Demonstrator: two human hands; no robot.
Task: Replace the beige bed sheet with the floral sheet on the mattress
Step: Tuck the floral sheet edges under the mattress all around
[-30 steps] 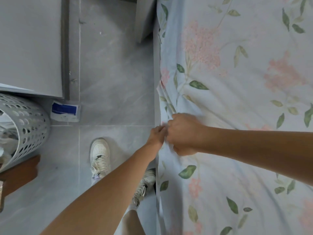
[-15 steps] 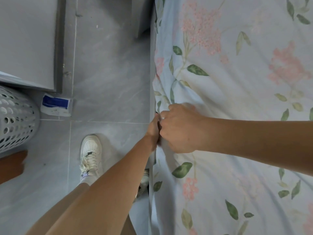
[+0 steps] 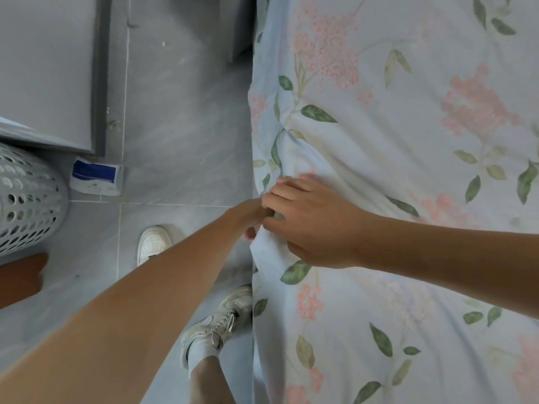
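The floral sheet [image 3: 393, 135], pale blue with pink blossoms and green leaves, covers the mattress across the right half of the view. Its left edge hangs down the bed's side. My right hand [image 3: 309, 223] lies on the sheet at that edge, fingers spread and pressing the cloth. My left hand [image 3: 248, 217] reaches along the bed's side right against the right hand, its fingers pinching a fold of the sheet's edge, partly hidden by the right hand. The beige sheet is not in view.
A grey tiled floor [image 3: 180, 112] runs left of the bed. My white shoes [image 3: 153, 243] stand close to the bed's side. A white perforated basket [image 3: 26, 199], a blue-and-white packet [image 3: 96, 177] and a grey cabinet [image 3: 46, 68] sit at the left.
My right hand has opened from a fist and now lies flat with fingers spread on the sheet's edge. The left hand stays at the edge beside it. The view shifted slightly.
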